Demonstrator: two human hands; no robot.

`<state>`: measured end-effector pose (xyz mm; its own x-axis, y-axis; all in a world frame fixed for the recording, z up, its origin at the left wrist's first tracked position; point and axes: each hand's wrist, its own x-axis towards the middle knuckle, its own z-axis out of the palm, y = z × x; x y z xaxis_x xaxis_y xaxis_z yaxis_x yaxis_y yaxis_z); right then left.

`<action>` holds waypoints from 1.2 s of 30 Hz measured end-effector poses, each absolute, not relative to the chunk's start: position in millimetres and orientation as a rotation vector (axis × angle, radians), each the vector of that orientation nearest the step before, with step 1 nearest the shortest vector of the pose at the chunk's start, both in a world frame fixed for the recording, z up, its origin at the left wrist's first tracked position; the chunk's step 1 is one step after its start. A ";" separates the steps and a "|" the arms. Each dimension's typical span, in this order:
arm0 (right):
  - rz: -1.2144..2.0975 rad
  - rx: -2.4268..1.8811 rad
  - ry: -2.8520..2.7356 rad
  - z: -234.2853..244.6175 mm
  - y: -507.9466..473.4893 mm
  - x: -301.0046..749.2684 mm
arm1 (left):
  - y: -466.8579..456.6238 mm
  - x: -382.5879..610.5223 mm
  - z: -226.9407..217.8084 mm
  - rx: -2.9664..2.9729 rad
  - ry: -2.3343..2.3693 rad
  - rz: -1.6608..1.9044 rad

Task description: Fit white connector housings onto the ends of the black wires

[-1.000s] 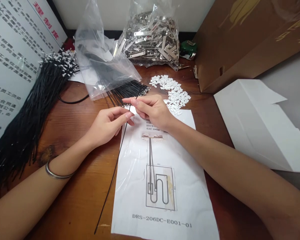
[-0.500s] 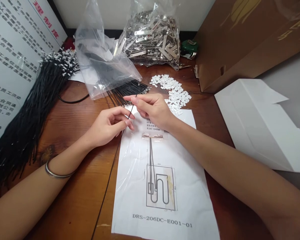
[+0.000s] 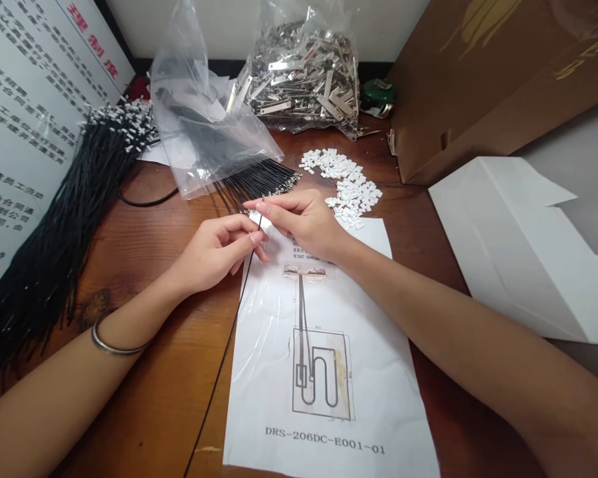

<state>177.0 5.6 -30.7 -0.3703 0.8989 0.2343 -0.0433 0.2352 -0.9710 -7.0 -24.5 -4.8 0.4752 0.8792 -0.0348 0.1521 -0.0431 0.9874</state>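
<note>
A thin black wire [image 3: 224, 355] runs from the table's front edge up to both hands. My left hand [image 3: 224, 249] pinches it between thumb and forefinger. Close by on the right, my right hand [image 3: 299, 222] grips the wire near its upper end, which has a small metallic tip. Beneath the hands lies a white drawing sheet [image 3: 259, 398] with a printed diagram. Just behind them, a row of black wires [image 3: 259, 179] with shiny ends sticks out of a clear plastic bag [image 3: 179, 133]. Small white connector housings [image 3: 356, 189] are heaped behind my right hand.
A bag of flat metal strips [image 3: 303, 79] stands at the back, with a green tape measure [image 3: 377, 98] beside it. A large bundle of black wires with white ends [image 3: 74, 219] leans at left. A brown box [image 3: 458, 86] and folded white card [image 3: 523, 245] border the right.
My right hand has shifted slightly left and closer to my left hand. The wire's upper end has dropped a little, and its lower length hangs a bit further right.
</note>
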 end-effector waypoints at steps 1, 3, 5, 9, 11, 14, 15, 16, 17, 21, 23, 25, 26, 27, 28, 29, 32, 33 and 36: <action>1.280 -0.819 -1.608 -30.1 4.7 176.5 | -24.3 -6.5 -5.0 1.517 0.944 0.768; 1.276 -0.802 -1.632 -29.8 3.5 175.7 | -23.8 -5.6 -5.2 1.515 0.956 0.780; 1.279 -0.790 -1.636 -30.5 3.3 175.4 | -23.4 -5.2 -5.5 1.524 0.962 0.775; 1.277 -0.822 -1.603 -31.7 3.9 176.0 | -23.2 -6.4 -6.4 1.519 0.954 0.769; 1.276 -0.847 -1.588 -31.3 4.1 176.5 | -23.2 -7.4 -7.2 1.513 0.948 0.765; 1.296 -0.841 -1.567 -30.9 5.2 177.4 | -23.3 -8.8 -8.4 1.507 0.938 0.771; 1.312 -0.830 -1.552 -31.1 5.8 177.8 | -23.2 -9.2 -8.7 1.505 0.935 0.773; 1.332 -0.817 -1.536 -31.5 6.6 178.3 | -23.0 -9.5 -9.1 1.503 0.930 0.771; 1.351 -0.805 -1.522 -32.0 7.5 178.8 | -22.8 -9.8 -9.4 1.501 0.924 0.768; 1.384 -0.780 -1.524 -33.1 9.3 180.1 | -21.0 -10.6 -10.6 1.477 0.906 0.761; 1.380 -0.777 -1.542 -31.8 8.5 179.8 | -20.4 -10.6 -10.8 1.454 0.899 0.772; 1.370 -0.768 -1.562 -29.8 7.0 179.0 | -20.4 -10.3 -10.4 1.432 0.891 0.784; 1.360 -0.763 -1.572 -28.8 6.2 178.5 | -20.5 -10.0 -10.0 1.425 0.889 0.787; 1.348 -0.758 -1.580 -28.2 5.6 178.0 | -20.7 -9.7 -9.5 1.418 0.890 0.790; 1.332 -0.754 -1.584 -27.9 5.3 177.6 | -21.0 -9.4 -8.9 1.413 0.892 0.793; 1.317 -0.755 -1.582 -28.1 5.1 177.2 | -21.3 -9.0 -8.3 1.408 0.895 0.795; 1.283 -0.774 -1.553 -30.3 5.7 176.5 | -21.9 -7.7 -6.7 1.389 0.917 0.800; 1.275 -0.779 -1.545 -31.2 6.0 176.3 | -22.0 -7.2 -6.3 1.381 0.925 0.800; 1.268 -0.772 -1.535 -32.4 6.6 175.8 | -22.1 -5.7 -5.1 1.367 0.949 0.797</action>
